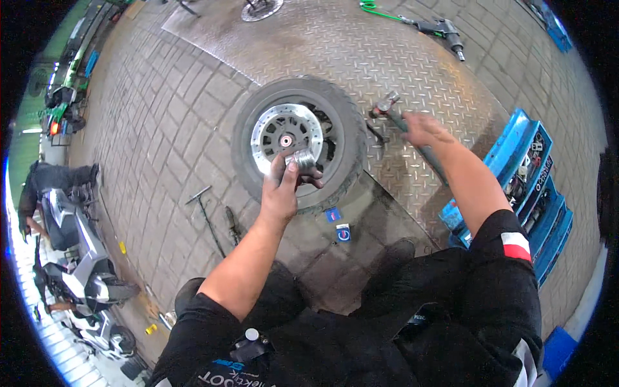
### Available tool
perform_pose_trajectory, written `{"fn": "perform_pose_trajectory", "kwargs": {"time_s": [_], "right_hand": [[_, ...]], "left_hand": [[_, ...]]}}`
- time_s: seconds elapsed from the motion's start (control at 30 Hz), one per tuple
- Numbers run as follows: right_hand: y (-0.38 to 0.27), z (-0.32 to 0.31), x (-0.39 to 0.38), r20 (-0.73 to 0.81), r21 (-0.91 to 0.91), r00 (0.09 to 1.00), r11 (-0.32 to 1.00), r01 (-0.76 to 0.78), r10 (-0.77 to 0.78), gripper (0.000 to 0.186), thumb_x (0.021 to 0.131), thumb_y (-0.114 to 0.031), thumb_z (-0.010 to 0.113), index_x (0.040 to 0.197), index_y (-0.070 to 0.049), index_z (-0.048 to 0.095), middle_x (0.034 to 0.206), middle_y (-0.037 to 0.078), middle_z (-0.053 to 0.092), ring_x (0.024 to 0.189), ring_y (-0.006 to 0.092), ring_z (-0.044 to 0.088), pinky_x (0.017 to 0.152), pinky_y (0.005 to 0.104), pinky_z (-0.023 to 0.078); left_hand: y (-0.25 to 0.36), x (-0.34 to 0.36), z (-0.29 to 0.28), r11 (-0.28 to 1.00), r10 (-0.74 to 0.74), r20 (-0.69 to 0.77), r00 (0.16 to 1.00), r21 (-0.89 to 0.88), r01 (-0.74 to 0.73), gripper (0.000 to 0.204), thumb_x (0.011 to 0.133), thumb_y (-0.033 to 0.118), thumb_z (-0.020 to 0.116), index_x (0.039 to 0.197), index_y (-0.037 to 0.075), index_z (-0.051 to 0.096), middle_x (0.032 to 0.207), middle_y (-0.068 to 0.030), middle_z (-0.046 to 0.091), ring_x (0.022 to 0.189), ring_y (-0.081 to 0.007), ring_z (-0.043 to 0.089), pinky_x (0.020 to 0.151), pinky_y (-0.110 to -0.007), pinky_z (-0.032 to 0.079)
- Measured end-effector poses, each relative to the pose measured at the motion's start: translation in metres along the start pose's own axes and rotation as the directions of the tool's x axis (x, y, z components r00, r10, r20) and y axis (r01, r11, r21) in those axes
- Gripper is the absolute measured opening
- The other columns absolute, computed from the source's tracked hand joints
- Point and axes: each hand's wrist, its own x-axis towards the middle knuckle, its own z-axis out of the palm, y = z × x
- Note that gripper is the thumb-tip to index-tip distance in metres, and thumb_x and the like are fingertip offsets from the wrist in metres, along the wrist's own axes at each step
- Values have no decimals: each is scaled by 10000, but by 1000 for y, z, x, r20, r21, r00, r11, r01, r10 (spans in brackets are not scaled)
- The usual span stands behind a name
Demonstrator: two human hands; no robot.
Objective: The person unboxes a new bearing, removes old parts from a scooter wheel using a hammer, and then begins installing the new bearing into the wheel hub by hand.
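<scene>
My left hand [284,180] holds a shiny metal cylindrical piece [300,159] over a wheel [255,103] with a black tyre, silver rim and central hub, lying flat. My right hand [427,132] is over the green handle of a hammer [387,103] at the wheel's right, its fingers loosely stretched out. A short dark tool [377,134] lies beside the hammer head. Small blue packets [343,233] sit just below the tyre, near my knees.
Blue open toolbox [503,180] at right; air gun [438,35] with green hose on the steel plate's edge [412,51]. T-handled tool [206,213] and dark tool [231,226] lie left of the tyre. Scooters [87,258] and another person [61,174] are at left.
</scene>
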Motion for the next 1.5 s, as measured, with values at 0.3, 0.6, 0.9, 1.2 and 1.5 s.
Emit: {"fn": "perform_pose_trajectory", "kwargs": {"time_s": [0.3,0.6,0.9,1.2,1.5], "right_hand": [[11,56,-26,20,-82,965,963,-258,261,385,932,-320,472,1255,-112,494,1200,229,570,1142,403,556,942,491,469],[5,66,-3,-22,131,955,948,-290,296,430,916,-295,476,1265,-45,485,1159,252,601,1125,398,570,937,474,471],[27,40,-16,-276,383,921,910,-159,276,509,784,-341,710,1140,-2,577,917,220,665,874,339,666,769,421,513],[-36,-64,-66,-208,817,961,573,70,180,286,875,-203,672,1073,-19,578,697,-19,537,565,76,501,503,254,407],[-84,-64,-93,-131,866,989,494,82,65,299,897,-212,653,1130,-33,599,683,-10,536,566,86,510,512,269,431]], "left_hand": [[6,0,-13,996,-3,39,999,88,0,321,973,138,505,1242,-38,492,956,-143,631,811,-197,632,712,-344,547],[-89,39,-99,817,31,-308,951,556,153,343,877,214,659,1136,-3,601,1018,-156,690,851,-230,679,787,-346,525],[-60,100,-103,399,214,-186,959,913,89,436,837,340,684,1156,52,615,1006,-235,673,966,-380,650,829,-428,518],[-60,112,-148,640,119,-239,964,761,109,473,809,357,739,1125,15,657,930,-198,695,868,-263,680,786,-368,514],[-51,114,-120,478,172,-45,984,878,-44,382,817,324,727,1105,79,676,1129,-164,659,1069,-295,619,914,-388,469]]}}
